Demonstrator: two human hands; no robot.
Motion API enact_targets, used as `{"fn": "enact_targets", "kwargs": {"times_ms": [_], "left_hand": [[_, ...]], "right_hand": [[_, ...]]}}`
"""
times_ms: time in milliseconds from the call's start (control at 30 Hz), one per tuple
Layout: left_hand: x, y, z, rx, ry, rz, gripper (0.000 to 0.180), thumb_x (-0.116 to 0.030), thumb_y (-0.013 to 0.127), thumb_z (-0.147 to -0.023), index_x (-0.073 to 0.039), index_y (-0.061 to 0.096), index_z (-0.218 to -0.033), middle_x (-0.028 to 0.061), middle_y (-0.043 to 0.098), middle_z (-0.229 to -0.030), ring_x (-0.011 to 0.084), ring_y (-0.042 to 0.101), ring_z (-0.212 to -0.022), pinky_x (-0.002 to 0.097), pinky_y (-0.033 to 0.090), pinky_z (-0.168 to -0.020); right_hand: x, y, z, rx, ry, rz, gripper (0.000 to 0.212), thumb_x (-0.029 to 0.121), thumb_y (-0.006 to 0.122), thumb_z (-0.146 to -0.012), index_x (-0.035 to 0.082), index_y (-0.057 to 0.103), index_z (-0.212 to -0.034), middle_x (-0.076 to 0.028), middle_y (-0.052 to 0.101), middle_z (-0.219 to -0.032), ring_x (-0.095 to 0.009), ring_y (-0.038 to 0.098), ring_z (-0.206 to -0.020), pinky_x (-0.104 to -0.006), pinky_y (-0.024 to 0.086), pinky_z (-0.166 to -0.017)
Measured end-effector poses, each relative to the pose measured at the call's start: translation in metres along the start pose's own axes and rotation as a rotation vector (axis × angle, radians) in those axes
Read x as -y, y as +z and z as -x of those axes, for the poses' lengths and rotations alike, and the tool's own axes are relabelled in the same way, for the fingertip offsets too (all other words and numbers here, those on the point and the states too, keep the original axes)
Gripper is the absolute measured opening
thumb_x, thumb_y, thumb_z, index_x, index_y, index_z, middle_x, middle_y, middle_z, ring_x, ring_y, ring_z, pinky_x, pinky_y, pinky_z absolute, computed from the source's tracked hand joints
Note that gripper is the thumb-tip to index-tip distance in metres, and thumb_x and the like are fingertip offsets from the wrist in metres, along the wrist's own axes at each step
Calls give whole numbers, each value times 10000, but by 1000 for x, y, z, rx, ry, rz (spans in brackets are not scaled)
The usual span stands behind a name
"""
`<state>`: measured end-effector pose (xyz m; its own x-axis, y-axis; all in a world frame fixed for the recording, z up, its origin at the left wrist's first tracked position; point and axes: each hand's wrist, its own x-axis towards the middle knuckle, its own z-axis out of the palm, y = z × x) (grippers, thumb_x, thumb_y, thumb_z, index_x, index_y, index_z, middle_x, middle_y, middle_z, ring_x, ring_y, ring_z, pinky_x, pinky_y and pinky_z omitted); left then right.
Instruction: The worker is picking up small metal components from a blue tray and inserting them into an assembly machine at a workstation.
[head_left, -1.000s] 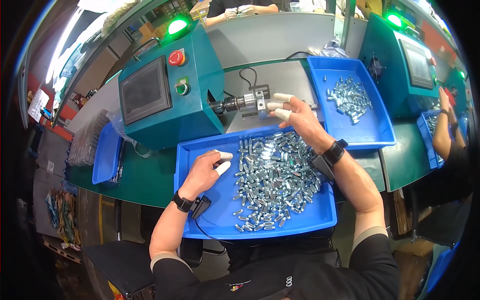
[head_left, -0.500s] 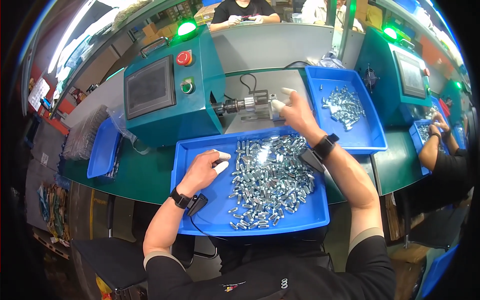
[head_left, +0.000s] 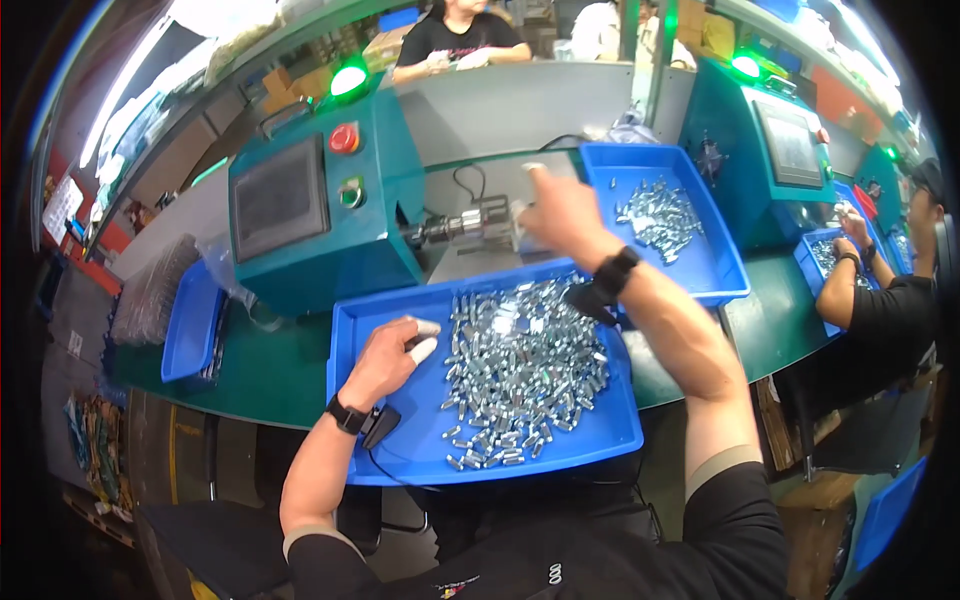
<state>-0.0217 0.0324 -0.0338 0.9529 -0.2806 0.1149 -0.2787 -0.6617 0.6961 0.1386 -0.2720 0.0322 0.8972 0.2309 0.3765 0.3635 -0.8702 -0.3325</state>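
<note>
My left hand hovers over the left part of a blue tray. White covers sit on its thumb and forefinger, whose tips are apart with nothing seen between them; its other fingers are curled. A heap of small silvery metal fittings fills the tray's middle and right. Beyond the tray, my right hand, blurred, is at the end of a metal clamping fixture. Its covered forefinger and thumb are spread, and no part shows in them. The fixture lines up with the chuck of a teal machine.
A second blue tray with fewer fittings lies to the right. The machine carries a dark screen, a red stop button and a lit green lamp. A co-worker sits far right by another teal machine.
The whole view has shifted, moving the scene slightly left and down. My right hand has turned a little at the fixture and is smeared. My left hand keeps its pose over the tray.
</note>
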Motion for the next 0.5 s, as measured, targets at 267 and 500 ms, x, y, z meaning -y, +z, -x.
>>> {"fn": "enact_targets", "kwargs": {"times_ms": [267,500], "left_hand": [[-10,-3,-4,33,70,-14,258,-93,785,-940,-35,756,-1190,140,734,-1046,321,711,-975,407,568,-869],[-15,1,4,62,182,-156,314,-107,813,-904,-59,742,-1206,124,688,-993,339,668,-986,425,543,-862]], "right_hand": [[-127,-45,55,-331,140,25,632,325,774,-957,92,582,-1513,-197,779,-1103,-348,761,-997,-451,594,-878],[-94,-27,116,-396,92,-530,603,190,766,-1021,62,545,-1568,-96,784,-1137,-181,734,-997,-347,577,-905]]}}
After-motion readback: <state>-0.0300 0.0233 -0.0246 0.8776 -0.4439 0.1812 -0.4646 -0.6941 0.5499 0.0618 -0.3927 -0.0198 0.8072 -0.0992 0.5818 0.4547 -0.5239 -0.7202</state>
